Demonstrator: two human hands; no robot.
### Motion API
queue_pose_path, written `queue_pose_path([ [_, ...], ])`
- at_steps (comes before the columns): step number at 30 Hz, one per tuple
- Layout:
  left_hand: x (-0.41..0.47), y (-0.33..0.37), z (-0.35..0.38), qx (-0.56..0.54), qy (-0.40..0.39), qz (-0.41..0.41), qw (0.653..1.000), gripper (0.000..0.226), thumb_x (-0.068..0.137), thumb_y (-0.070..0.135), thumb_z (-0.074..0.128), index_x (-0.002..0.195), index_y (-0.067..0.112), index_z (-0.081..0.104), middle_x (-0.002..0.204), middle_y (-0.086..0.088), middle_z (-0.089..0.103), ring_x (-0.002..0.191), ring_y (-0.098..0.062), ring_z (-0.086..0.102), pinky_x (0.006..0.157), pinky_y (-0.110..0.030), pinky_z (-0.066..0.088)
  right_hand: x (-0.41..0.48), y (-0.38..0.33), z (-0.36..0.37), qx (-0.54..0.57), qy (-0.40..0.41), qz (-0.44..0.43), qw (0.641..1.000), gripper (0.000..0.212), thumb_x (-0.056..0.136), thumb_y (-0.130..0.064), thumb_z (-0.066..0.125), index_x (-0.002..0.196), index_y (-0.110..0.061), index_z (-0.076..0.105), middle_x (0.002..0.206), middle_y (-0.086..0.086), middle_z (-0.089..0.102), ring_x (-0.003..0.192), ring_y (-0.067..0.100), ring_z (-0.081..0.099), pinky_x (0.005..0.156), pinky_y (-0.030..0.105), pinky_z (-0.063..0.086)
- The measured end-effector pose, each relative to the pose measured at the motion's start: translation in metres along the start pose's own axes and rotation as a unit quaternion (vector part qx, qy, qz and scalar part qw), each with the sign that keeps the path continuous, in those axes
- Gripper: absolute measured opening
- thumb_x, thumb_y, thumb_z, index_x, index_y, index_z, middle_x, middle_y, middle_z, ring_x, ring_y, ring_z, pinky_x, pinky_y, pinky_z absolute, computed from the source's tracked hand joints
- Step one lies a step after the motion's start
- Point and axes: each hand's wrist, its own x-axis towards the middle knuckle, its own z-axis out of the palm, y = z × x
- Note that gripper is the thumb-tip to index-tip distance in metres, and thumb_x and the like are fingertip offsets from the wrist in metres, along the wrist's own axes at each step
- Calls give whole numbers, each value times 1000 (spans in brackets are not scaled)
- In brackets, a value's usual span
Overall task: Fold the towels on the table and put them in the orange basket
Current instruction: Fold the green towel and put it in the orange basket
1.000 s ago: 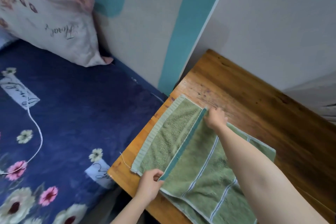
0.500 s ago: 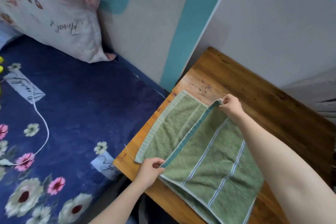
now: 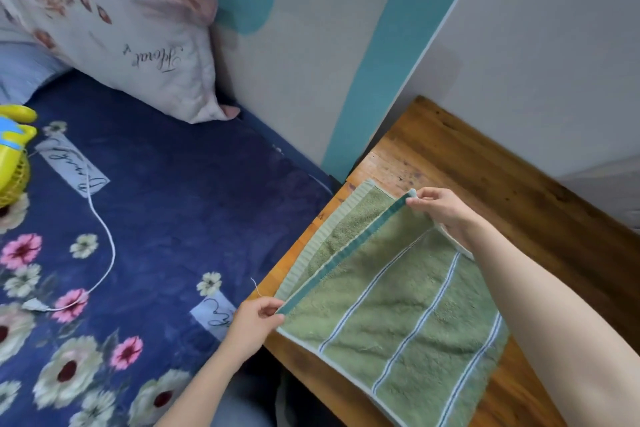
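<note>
Since the earlier frame the right hand [image 3: 441, 213] has lifted from pressing flat and now holds its corner raised, so the upper layer stands clear of the layer beneath.

Left hand [image 3: 256, 322] – thumb and fingers pinch the near corner of the teal hem [image 3: 347, 251] of the green striped towel [image 3: 398, 308]. From this grip the hem runs up and away to the right hand, which pinches the far corner between thumb and fingertips. Right of both grips the towel's striped upper layer slopes down onto the wooden table [image 3: 491, 170]. Under the hem, just left of the line between the grips, the lower layer [image 3: 349, 218] lies flat with its ribbed pale border along the table's edge.

Left of the left-hand grip lies a navy floral bedsheet [image 3: 190, 204] with a white cord [image 3: 111, 246] across it. Further left sits a yellow plastic object [image 3: 14, 149], cut off by the frame. Beyond, a floral pillow [image 3: 131, 31] leans on a grey headboard [image 3: 311, 62] with teal bands. Past the right-hand grip – a white wall [image 3: 536, 55] behind the table.
</note>
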Motion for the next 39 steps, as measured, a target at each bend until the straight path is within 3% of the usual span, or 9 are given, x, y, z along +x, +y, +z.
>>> queue_pose_path([
  [4, 10, -8, 1, 35, 49, 3, 998, 33, 82, -1, 64, 72, 30, 58, 80, 6, 64, 79, -14, 60, 66, -9, 45, 18, -6, 32, -31, 75, -31, 996, 9, 91, -18, 58, 86, -10, 61, 75, 0, 56, 70, 14, 49, 64, 25, 41],
  [7, 11, -10, 2, 34, 96, -3, 995, 33, 83, 2, 63, 68, 30, 56, 76, 9, 60, 73, -7, 56, 62, -7, 43, 34, -13, 45, -63, 146, -34, 987, 16, 92, -17, 55, 99, -4, 62, 90, 7, 59, 83, 21, 52, 76, 32, 45],
  [12, 21, -9, 9, 86, 174, -7, 981, 20, 84, 9, 63, 74, 23, 54, 99, 4, 49, 95, -15, 48, 85, -23, 38, 57, -18, 61, -130, 165, -24, 977, 13, 94, -19, 48, 95, -9, 56, 96, 12, 60, 86, 23, 52, 78, 35, 43],
  [18, 32, -8, 18, 118, 208, -33, 970, 5, 87, 10, 58, 88, 12, 62, 101, 2, 51, 79, -16, 53, 72, -24, 39, 81, -18, 78, -158, 143, -11, 977, 25, 95, -18, 48, 107, 0, 58, 109, 19, 63, 86, 22, 51, 76, 30, 40],
  [21, 36, -6, 20, 130, 220, -47, 966, 10, 87, 9, 58, 96, 9, 64, 97, 3, 49, 78, -16, 51, 69, -22, 33, 88, -21, 86, -168, 140, -24, 976, 26, 93, -17, 52, 111, 1, 59, 113, 19, 62, 92, 25, 54, 80, 30, 40],
  [27, 35, 1, 15, 105, 203, -50, 972, 17, 84, 8, 60, 77, 21, 52, 87, 1, 53, 77, -16, 51, 66, -24, 36, 89, -24, 83, -190, 126, -39, 973, 20, 90, -16, 58, 105, -3, 64, 109, 12, 65, 98, 27, 58, 82, 35, 46],
  [33, 17, 27, -15, 23, 128, 29, 991, 25, 78, 2, 63, 67, 24, 57, 79, 1, 62, 72, -13, 57, 61, -13, 42, 45, -29, 25, 5, 122, -53, 991, 9, 87, -15, 64, 81, -9, 63, 72, 4, 56, 65, 16, 50, 56, 20, 44],
  [37, 5, 74, -35, 24, 65, 113, 991, 20, 77, -4, 61, 68, 13, 60, 66, 5, 60, 57, 2, 55, 57, -7, 41, 3, -12, -19, 182, 115, -18, 976, 15, 89, -13, 60, 74, -14, 59, 76, 9, 57, 69, 23, 54, 70, 35, 48],
  [39, 4, 94, -38, 64, 36, 141, 987, 19, 77, -3, 60, 68, 13, 59, 59, 6, 56, 50, 2, 50, 52, -10, 37, -12, -2, -25, 161, 137, -21, 977, 18, 90, -11, 58, 73, -14, 57, 72, 6, 55, 62, 15, 54, 60, 24, 47],
])
